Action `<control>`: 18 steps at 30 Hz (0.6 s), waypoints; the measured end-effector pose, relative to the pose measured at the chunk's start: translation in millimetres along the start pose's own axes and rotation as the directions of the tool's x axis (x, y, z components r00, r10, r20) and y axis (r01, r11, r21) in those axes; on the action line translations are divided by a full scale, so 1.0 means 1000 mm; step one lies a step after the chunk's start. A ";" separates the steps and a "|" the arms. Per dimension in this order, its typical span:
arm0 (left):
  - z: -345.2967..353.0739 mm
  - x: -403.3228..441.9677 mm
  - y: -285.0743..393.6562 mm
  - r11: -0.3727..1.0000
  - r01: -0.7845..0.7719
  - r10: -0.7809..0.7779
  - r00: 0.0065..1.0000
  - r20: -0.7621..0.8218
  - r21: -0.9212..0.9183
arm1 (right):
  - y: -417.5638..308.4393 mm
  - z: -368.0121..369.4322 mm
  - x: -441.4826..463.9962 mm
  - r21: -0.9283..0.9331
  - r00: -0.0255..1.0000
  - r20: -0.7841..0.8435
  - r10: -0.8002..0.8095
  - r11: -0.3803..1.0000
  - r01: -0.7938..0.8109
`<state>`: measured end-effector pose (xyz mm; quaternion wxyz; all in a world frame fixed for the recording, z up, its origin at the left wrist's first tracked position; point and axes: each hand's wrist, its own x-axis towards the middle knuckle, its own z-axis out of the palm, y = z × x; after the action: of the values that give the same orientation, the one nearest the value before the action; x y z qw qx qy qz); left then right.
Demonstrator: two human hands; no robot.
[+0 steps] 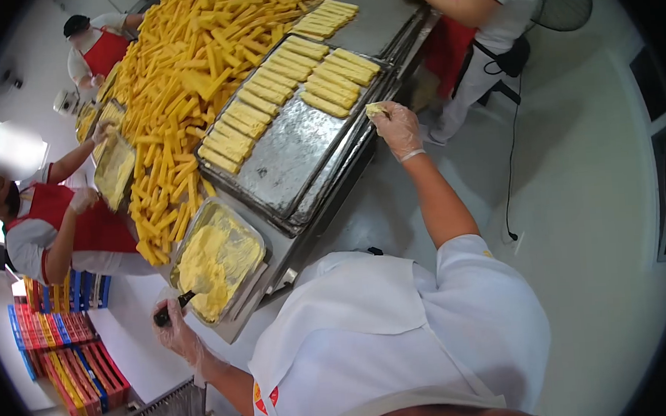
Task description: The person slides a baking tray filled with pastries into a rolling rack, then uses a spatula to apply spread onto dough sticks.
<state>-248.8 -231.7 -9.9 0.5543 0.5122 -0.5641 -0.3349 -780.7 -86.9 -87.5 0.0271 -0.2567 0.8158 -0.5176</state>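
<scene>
My left hand (pixel 179 333), in a clear plastic glove, is wrapped round the black handle of a spreader (pixel 173 309). Its tip reaches the near edge of a metal tray (pixel 254 232) holding soft yellow paste (pixel 213 269). My right hand (pixel 397 131), gloved too, pinches a small pale yellow piece (pixel 375 110) beside the baking sheet's right edge; most of the piece is hidden by the fingers. On that baking sheet (pixel 277 166) lie rows of paste-coated yellow sticks (pixel 240 126).
A large heap of plain yellow sticks (pixel 187 64) covers the table's middle. Another sheet (pixel 382 14) lies farther back. Co-workers in red aprons stand at left (pixel 74 216), far left (pixel 106 54) and right (pixel 482 31). Stacked coloured crates (pixel 71 346) are lower left; a cable (pixel 514 159) crosses the floor.
</scene>
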 end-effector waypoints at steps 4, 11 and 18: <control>0.020 0.004 -0.005 0.998 -0.063 0.062 0.992 0.111 0.005 | 0.032 -0.023 -0.001 0.099 0.996 -0.074 0.051 0.994 -0.044; 0.054 0.000 0.013 0.980 -0.188 0.196 0.969 0.151 -0.067 | 0.126 -0.046 -0.009 0.107 0.855 0.022 0.518 0.849 -0.517; 0.037 -0.004 0.003 0.992 -0.127 0.129 0.986 0.110 -0.025 | 0.199 -0.053 0.007 0.483 0.726 0.074 0.683 0.612 -0.625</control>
<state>-285.8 -234.5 -14.0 0.5470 0.4505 -0.6228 -0.3316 -881.3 19.8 -232.1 0.2284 0.1051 0.6990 -0.6695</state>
